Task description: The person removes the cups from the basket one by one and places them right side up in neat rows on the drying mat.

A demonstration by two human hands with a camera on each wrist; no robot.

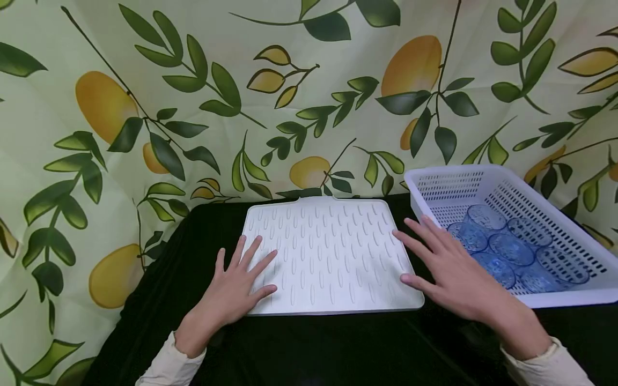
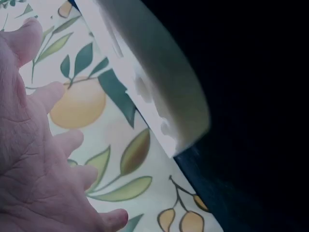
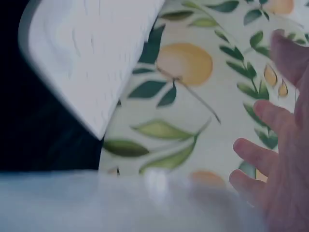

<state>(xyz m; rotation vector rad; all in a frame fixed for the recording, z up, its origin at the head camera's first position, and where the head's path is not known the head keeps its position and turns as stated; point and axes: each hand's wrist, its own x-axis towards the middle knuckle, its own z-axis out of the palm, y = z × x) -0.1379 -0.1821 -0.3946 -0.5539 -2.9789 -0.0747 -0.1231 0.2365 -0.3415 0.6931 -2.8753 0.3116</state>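
A white ridged drainer tray (image 1: 323, 257) lies flat on the black cloth, its surface covered in short raised strips. My left hand (image 1: 232, 289) hovers at its left edge with fingers spread, their tips overlapping the tray in the head view. On the other side, my right hand (image 1: 446, 271) reaches over the tray's right edge, fingers apart and nothing held. Both wrist views show the spread fingers of the left hand (image 2: 48, 130) and the right hand (image 3: 275, 145) apart from the tray's rim.
A white perforated plastic basket (image 1: 555, 203) stands at the right, close beside the right hand. Several clear blue glasses (image 1: 512, 249) sit inside it. Behind the black-covered table (image 1: 338, 348) hangs a cloth (image 1: 232, 161) printed with leaves and lemons.
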